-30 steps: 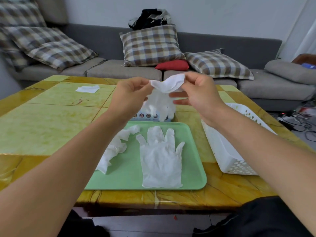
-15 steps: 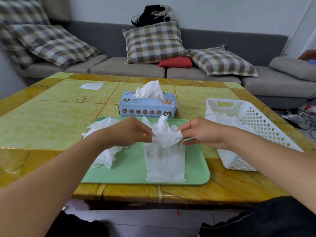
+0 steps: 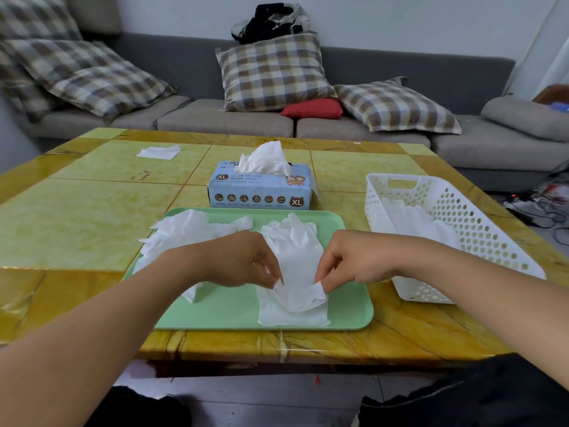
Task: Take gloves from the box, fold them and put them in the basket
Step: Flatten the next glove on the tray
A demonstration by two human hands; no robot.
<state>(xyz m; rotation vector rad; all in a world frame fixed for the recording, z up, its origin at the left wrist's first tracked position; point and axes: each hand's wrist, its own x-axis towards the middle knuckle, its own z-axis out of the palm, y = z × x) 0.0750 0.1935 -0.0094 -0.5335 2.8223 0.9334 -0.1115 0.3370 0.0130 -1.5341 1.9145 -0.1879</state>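
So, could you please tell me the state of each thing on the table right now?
Glove box: open, a glove sticking out.
Top glove: pinched by left hand and right hand.
Bottom glove: flat on tray.
Loose gloves: crumpled.
Basket: holds gloves.

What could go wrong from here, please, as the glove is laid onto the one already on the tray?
The left hand and right hand pinch only the cuff corners of the top glove, so it may land skewed or wrinkled on the flat glove beneath, and the fold may come out uneven. The thin gloves could also cling together. The crumpled gloves overhang the tray and might get dragged off by the left forearm.
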